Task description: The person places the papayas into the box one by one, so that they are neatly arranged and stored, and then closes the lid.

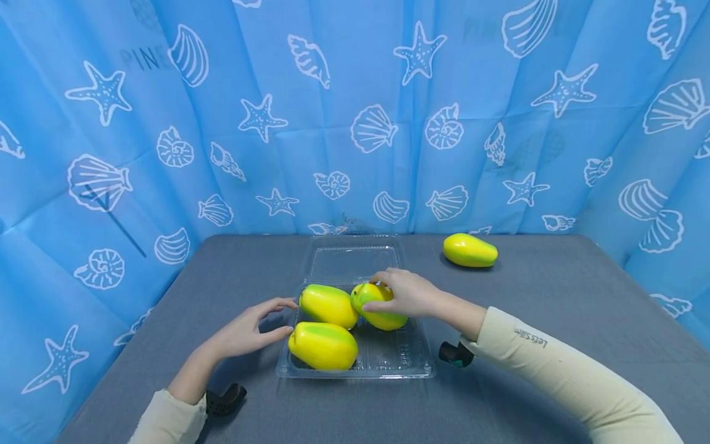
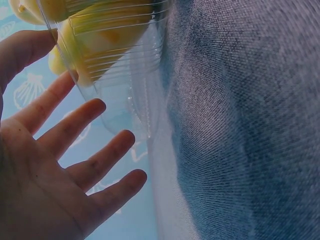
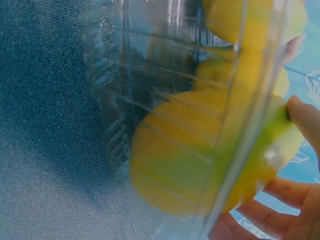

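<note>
A clear plastic clamshell box [image 1: 388, 356] lies on the table with its lid [image 1: 355, 264] folded back behind it. Inside the box are three yellow-green papayas: a front-left papaya [image 1: 323, 346], a back-left papaya [image 1: 328, 306] and a back-right papaya [image 1: 387, 316]. My right hand [image 1: 409, 295] holds the back-right papaya, thumb in front and fingers behind. In the right wrist view that papaya [image 3: 175, 155] shows through the box wall. My left hand [image 1: 244, 333] is at the box's left side, its fingers spread; in the left wrist view thumb and index fingertips are at the box rim [image 2: 62, 50].
Another papaya [image 1: 469, 250] lies at the back right of the grey cloth-covered table [image 1: 516, 296]. A blue curtain [image 1: 355, 154] printed with white shells and starfish hangs behind and beside the table. Black wrist-worn devices [image 1: 456, 354] sit under both wrists.
</note>
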